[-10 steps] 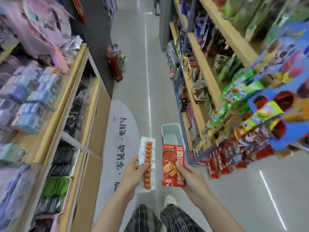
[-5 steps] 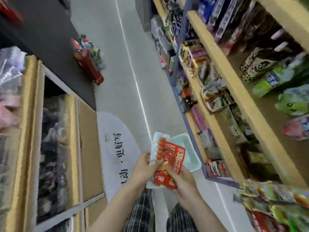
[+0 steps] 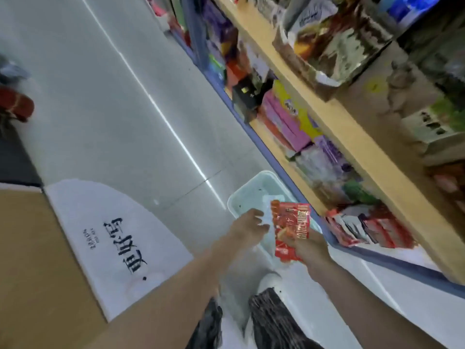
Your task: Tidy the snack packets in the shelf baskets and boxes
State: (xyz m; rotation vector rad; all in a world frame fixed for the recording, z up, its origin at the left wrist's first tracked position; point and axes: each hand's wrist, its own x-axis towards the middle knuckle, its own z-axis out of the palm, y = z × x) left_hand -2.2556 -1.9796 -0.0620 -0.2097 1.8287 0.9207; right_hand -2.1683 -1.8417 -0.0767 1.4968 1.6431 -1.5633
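Note:
My right hand (image 3: 310, 249) grips a red snack packet (image 3: 289, 231) from below, holding it upright over a pale green plastic tub (image 3: 242, 197) on the floor. Tucked just behind the red packet is a clear white packet of orange balls (image 3: 267, 215), with only its left edge and top showing. My left hand (image 3: 247, 225) pinches that white edge with its fingertips. Both hands sit close together above the tub's near end. The image is blurred by motion.
Wooden shelves with a blue lower rail (image 3: 264, 144) run along the right, full of snack boxes and packets; red packets (image 3: 364, 230) lie on the lowest shelf beside the tub. A white floor sign with black characters (image 3: 115, 238) and a brown cabinet (image 3: 32, 260) stand left. My shoe (image 3: 268, 282) is below.
The two packets, held apart a second ago, are now stacked together. My view has swung down and right toward the low shelf, and both hands have moved over the tub.

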